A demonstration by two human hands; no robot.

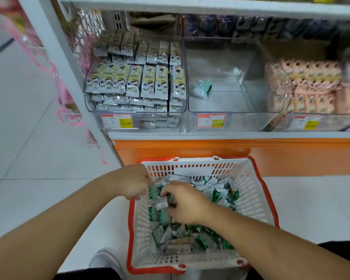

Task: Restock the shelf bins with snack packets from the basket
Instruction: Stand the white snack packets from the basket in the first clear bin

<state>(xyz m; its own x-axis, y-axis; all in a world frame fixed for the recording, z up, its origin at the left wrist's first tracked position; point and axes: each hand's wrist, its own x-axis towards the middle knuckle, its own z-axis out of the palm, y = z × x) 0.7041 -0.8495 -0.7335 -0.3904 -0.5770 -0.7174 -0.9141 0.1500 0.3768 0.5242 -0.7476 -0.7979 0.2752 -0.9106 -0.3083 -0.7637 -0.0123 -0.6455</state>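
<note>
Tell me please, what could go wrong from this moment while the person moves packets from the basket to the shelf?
Both hands, the left hand and right hand, gather several green packets at once, so some may slip out on the lift. The middle bin holds only one green packet; the full bins beside it invite a wrong drop. The basket sits on the floor near a foot.

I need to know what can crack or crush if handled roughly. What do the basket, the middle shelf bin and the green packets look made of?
Basket: looks like rigid moulded plastic, white slotted walls with a red rim. Middle shelf bin: clear, glossy hard plastic, probably acrylic; its contents show through the walls. Green packets: thin, shiny crinkled film, possibly foil-lined, given the glints.
</note>
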